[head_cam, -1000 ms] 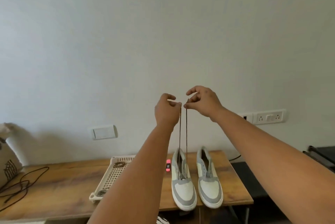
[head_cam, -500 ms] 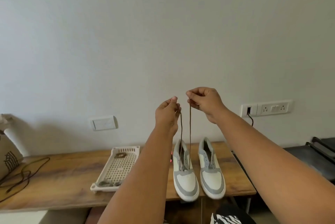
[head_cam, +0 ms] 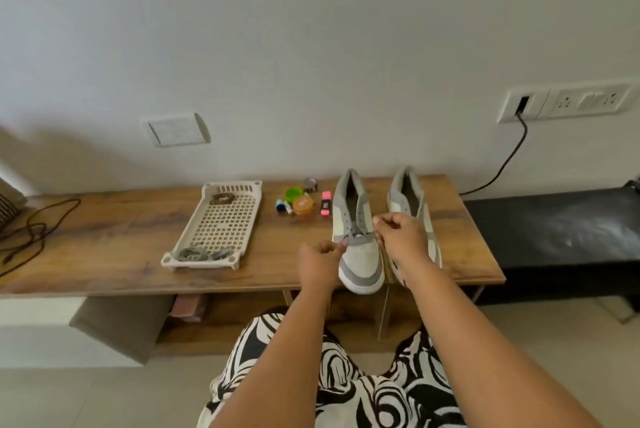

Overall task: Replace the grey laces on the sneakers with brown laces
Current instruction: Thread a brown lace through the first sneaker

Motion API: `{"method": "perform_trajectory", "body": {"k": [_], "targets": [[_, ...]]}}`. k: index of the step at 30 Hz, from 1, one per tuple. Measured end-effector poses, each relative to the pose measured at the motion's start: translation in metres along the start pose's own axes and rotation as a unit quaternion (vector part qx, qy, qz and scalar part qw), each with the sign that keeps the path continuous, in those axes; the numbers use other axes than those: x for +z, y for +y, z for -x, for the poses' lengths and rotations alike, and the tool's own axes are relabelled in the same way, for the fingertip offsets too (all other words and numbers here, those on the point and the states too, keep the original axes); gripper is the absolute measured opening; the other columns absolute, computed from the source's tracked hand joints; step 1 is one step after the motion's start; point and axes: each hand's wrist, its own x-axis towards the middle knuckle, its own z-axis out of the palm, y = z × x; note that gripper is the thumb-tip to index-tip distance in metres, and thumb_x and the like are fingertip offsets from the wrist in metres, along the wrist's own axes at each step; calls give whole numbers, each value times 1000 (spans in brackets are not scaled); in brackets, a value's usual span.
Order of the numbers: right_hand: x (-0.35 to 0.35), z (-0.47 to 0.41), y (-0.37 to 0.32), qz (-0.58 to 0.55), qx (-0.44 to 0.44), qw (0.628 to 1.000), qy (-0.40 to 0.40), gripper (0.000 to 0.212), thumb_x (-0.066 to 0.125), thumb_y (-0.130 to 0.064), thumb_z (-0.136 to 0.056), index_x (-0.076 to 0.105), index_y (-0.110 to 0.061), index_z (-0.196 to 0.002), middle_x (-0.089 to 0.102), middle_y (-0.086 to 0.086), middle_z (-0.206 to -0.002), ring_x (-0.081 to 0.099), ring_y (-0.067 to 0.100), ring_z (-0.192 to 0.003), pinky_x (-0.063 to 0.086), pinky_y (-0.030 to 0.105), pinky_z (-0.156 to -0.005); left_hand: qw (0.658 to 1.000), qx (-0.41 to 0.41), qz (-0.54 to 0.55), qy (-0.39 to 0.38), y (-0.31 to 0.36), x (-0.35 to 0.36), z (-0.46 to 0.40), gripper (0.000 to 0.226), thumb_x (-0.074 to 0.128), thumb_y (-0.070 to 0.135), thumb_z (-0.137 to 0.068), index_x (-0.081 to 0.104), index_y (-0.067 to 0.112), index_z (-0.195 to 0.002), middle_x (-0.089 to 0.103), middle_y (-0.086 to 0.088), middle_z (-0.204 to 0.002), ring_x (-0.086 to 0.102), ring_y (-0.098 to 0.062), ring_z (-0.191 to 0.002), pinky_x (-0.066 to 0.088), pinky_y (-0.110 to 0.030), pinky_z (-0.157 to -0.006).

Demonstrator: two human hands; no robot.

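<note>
Hands down from head height: my left hand (head_cam: 320,259) and right hand (head_cam: 401,237) pinch the brown lace (head_cam: 354,237) ends at the left sneaker (head_cam: 358,237) on the desk (head_cam: 104,240), lacing just begun.

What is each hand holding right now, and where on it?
Each hand, left hand and right hand, pinches one end of the brown lace at the left sneaker.

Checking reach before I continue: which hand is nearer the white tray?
Left. The left hand is just right of the tray, at the left sneaker's toe; the right hand sits farther right, between the sneakers.
</note>
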Motion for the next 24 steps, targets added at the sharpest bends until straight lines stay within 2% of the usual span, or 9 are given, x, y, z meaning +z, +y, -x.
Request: {"method": "perform_trajectory", "body": {"k": [2, 5, 8, 12, 14, 16, 19, 21, 24], "targets": [[7, 5, 17, 81, -23, 996, -19, 12, 63, -27, -95, 69, -18, -98, 67, -4, -89, 61, 16, -85, 49, 29, -75, 996, 25, -88, 10, -16, 7, -11, 28, 70, 46, -87, 71, 18, -91, 52, 5, -101, 56, -13, -93, 50, -30, -81], [13, 5, 35, 201, -65, 976, -49, 14, 65, -24, -94, 70, -14, -101, 59, -3, -96, 53, 11, -87, 40, 22, -76, 996, 34, -85, -1, -19, 17, -28, 25, 74, 46, -84, 71, 20, -81, 60, 6, -105, 58, -16, -101, 50, -38, -91], [15, 0, 40, 238, -94, 966, -42, 14, 65, -24, -93, 70, -12, -101, 56, -1, -98, 51, 10, -87, 37, 21, -76, 998, 26, -39, -32, -16, 22, -35, 18, 75, 38, -86, 69, 24, -76, 68, 9, -89, 62, -11, -90, 53, -34, -82], [18, -6, 41, 250, -111, 961, -45, 14, 67, -24, -92, 70, -13, -100, 53, -3, -99, 51, 11, -88, 38, 20, -78, 998, 32, -40, -26, -21, 24, -42, 17, 73, 35, -88, 73, 19, -81, 72, 4, -80, 65, -12, -79, 54, -33, -71], [19, -6, 42, 256, -119, 958, -45, 13, 67, -23, -92, 70, -13, -100, 53, -2, -100, 51, 11, -89, 39, 20, -78, 999, 23, -14, -29, -20, 23, -44, 18, 74, 34, -87, 74, 18, -80, 73, 2, -77, 68, -13, -79, 56, -35, -71], [19, -5, 44, 260, -129, 956, -41, 12, 68, -22, -91, 70, -13, -99, 55, -1, -100, 52, 10, -86, 39, 20, -75, 995, -13, 88, -36, -18, 20, -46, 18, 76, 30, -85, 73, 14, -80, 75, -2, -78, 70, -18, -83, 59, -37, -74], [21, -3, 45, 265, -132, 955, -27, 11, 68, -23, -91, 71, -15, -98, 54, -3, -96, 53, 10, -83, 38, 18, -71, 969, -80, 228, -49, -13, 14, -45, 18, 75, 23, -87, 70, 7, -81, 74, -4, -77, 71, -19, -83, 59, -35, -73], [22, -3, 45, 265, -126, 956, -13, 10, 69, -24, -91, 71, -15, -96, 57, -2, -95, 55, 12, -82, 38, 18, -68, 964, -103, 237, -54, -12, 11, -42, 17, 75, 23, -87, 69, 8, -80, 72, -3, -75, 68, -15, -77, 57, -37, -74], [23, -3, 45, 257, -117, 959, -8, 12, 69, -25, -90, 72, -15, -96, 59, 0, -97, 54, 12, -82, 35, 15, -64, 971, -92, 212, -67, -14, 10, -41, 20, 78, 26, -84, 69, 10, -77, 73, -10, -83, 66, -23, -84, 56, -42, -77]]}}
